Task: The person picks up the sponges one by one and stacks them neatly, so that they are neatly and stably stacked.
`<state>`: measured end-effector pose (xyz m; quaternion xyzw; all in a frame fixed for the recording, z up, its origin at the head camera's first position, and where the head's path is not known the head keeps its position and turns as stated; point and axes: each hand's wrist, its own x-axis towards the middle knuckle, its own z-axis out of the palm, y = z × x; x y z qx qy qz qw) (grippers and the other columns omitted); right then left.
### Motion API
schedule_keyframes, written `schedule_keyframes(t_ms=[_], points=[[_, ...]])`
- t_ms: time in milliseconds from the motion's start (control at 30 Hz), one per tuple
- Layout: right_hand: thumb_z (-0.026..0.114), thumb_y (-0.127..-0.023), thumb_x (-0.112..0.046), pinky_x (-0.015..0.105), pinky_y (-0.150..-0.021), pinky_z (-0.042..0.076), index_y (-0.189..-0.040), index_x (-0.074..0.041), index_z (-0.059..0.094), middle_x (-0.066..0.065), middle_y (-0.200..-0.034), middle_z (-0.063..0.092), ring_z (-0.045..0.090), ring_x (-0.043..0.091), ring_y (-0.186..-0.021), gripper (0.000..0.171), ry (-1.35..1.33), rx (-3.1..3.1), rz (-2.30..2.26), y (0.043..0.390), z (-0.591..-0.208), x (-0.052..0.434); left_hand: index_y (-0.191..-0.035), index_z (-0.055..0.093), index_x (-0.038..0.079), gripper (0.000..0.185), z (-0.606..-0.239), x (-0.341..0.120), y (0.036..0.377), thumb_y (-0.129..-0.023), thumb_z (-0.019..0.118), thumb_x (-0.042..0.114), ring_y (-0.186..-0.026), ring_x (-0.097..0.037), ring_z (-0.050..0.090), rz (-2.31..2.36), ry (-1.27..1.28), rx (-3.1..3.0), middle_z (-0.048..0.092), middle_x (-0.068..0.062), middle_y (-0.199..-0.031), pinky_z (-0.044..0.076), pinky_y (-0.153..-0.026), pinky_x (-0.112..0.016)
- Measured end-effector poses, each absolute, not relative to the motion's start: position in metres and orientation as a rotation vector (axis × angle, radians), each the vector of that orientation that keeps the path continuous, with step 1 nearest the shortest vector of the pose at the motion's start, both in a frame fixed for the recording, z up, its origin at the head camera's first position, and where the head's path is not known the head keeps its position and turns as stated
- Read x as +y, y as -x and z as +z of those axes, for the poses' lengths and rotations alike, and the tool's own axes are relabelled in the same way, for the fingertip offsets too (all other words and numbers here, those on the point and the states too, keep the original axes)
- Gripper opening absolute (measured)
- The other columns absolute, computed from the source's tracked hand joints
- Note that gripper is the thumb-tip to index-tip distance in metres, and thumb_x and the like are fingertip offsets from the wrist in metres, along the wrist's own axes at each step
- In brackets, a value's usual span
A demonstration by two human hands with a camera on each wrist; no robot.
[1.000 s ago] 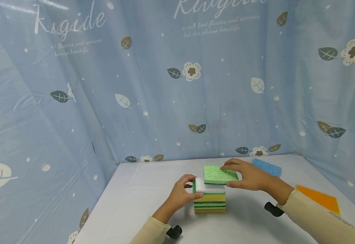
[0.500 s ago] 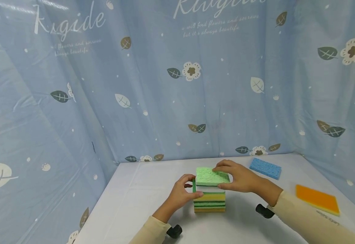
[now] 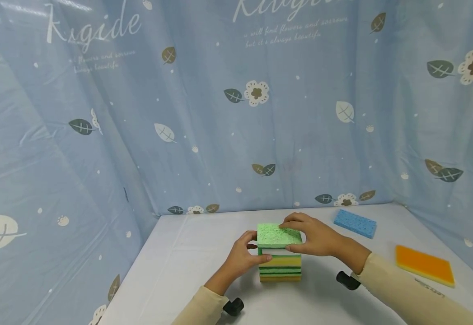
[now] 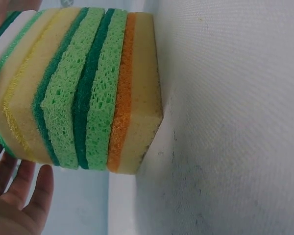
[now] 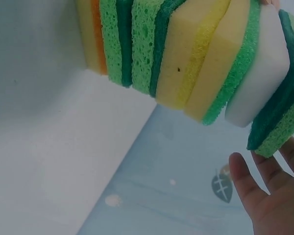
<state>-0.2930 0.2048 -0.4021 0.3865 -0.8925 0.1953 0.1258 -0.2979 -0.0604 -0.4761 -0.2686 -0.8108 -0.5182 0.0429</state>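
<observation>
Stack of sponges [image 3: 279, 257] stands at lower centre of frame on the counter [image 3: 171, 275]. Left hand [image 3: 242, 257] at its left side, right hand [image 3: 315, 235] on its top. Two single sponges lie apart: one [image 3: 354, 223] right of centre, another [image 3: 424, 265] at lower right.

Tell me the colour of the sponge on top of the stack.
Light green top sponge with a dark green scrub underside, which shows best in the right wrist view.

Evenly and brightly lit from overhead. Faint soft shadows beneath the sponge stack [image 3: 279, 259] toward 6 o'clock. Mild edge warping in the head view; wrist close-ups sharp.
</observation>
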Motion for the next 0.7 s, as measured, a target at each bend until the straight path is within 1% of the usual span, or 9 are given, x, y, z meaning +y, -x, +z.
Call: schedule_keyframes(t_ms=[367,533,700], points=[[0.068,-0.086,-0.055,0.049,-0.093,0.047,-0.129,-0.022,0.063,-0.006,-0.129,0.053,0.050,0.021,-0.120,0.055,-1.125,-2.601,0.572,0.2923,-0.4038,0.2027,-0.132,0.055,0.027,0.065,-0.4754,-0.0599,0.2974,-0.076,0.083,0.042,-0.111,-0.012,0.052,-1.582,0.852,-2.469,0.054,0.011,-0.124,0.048,-0.091,-0.033],[0.069,-0.086,-0.053,0.048,-0.092,0.048,-0.129,-0.021,0.063,-0.006,-0.128,0.053,0.051,0.020,-0.119,0.054,-1.130,-2.592,0.576,0.2922,-0.4057,0.2037,-0.131,0.056,0.028,0.063,-0.4744,-0.0596,0.2969,-0.076,0.084,0.041,-0.111,-0.011,0.053,-1.588,0.847,-2.471,0.054,0.011,-0.123,0.048,-0.091,-0.036],[0.071,-0.085,-0.052,0.049,-0.092,0.048,-0.131,-0.020,0.062,-0.004,-0.130,0.052,0.051,0.022,-0.119,0.056,-1.155,-2.597,0.605,0.2919,-0.4079,0.2044,-0.130,0.056,0.027,0.062,-0.4754,-0.0597,0.2964,-0.075,0.084,0.041,-0.110,-0.011,0.053,-1.591,0.835,-2.477,0.054,0.012,-0.123,0.049,-0.092,-0.037]])
